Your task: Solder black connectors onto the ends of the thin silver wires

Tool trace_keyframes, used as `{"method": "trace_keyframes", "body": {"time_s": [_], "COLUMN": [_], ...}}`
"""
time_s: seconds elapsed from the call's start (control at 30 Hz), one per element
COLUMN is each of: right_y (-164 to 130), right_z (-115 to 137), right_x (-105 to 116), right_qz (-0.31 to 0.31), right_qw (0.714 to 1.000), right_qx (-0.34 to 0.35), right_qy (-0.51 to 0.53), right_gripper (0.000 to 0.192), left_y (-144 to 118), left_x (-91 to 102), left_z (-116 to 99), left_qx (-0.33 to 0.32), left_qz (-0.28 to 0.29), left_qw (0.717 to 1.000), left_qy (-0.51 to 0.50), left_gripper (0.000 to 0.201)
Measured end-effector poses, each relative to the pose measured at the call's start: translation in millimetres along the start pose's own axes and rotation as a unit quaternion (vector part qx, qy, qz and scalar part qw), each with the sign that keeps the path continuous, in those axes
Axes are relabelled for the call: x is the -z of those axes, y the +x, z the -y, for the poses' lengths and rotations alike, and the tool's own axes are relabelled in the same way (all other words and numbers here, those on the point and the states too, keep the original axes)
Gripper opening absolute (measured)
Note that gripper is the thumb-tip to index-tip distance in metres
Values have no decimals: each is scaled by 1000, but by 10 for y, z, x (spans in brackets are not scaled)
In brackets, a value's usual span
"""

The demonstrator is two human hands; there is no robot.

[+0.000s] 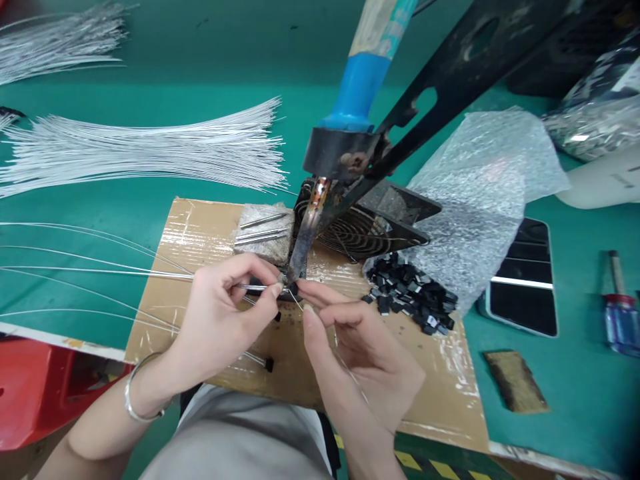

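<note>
My left hand (220, 327) pinches thin white wires (170, 274) between thumb and forefinger, their ends under the iron tip. In my right hand (370, 360), thumb and fingers close on a fine solder wire (296, 299) that reaches the same spot and trails back over the palm. A blue-handled soldering iron (359, 87) is clamped above, its dark tip (300, 257) coming down between my fingertips. The exact joint is hidden by fingers and tip. Below my left hand lies a wire with a black connector (269, 365) on its end.
A black metal arm (450, 73) holds the iron over a fan (350, 230). Black connectors (415, 293) spill from bubble wrap (480, 193) onto cardboard (440, 393). Left are white wire bundles (150, 150); right, a phone (523, 280), brown sponge (516, 381) and screwdriver (620, 320).
</note>
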State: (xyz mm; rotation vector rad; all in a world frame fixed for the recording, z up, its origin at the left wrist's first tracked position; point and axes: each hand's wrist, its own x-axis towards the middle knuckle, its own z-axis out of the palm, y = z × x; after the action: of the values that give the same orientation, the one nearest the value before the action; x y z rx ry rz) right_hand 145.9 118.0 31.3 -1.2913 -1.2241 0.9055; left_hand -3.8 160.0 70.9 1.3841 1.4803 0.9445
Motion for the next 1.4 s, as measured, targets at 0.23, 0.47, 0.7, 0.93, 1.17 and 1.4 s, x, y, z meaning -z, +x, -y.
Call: {"method": "trace_keyframes", "body": {"time_s": [0.23, 0.47, 0.7, 0.93, 1.17, 1.4], "right_y": [17, -11, -7, 10, 5, 13], "right_z": [0, 8, -17, -14, -22, -24], "right_x": [-2, 9, 3, 2, -4, -12], "right_qz": [-5, -1, -8, 1, -4, -4], "right_qw": [1000, 1000, 1000, 1000, 1000, 999], "right_qx": [16, 11, 1, 0, 14, 37], "right_qy": [-3, 0, -1, 3, -4, -17], "right_gripper": [16, 16, 17, 16, 18, 19], "left_y": [-5, -8, -2, 6, -8, -5], "left_x": [-8, -9, -15, -29, -21, -16], "left_z": [-3, 3, 20, 15, 7, 4], "left_qx": [-3, -5, 10, 13, 7, -10], "left_qz": [0, 0, 0, 3, -2, 0], "left_qw": [1000, 1000, 1000, 1000, 1000, 1000], "left_qy": [-5, 1, 12, 12, 7, 4], "left_gripper": [10, 10, 9, 10, 9, 11]}}
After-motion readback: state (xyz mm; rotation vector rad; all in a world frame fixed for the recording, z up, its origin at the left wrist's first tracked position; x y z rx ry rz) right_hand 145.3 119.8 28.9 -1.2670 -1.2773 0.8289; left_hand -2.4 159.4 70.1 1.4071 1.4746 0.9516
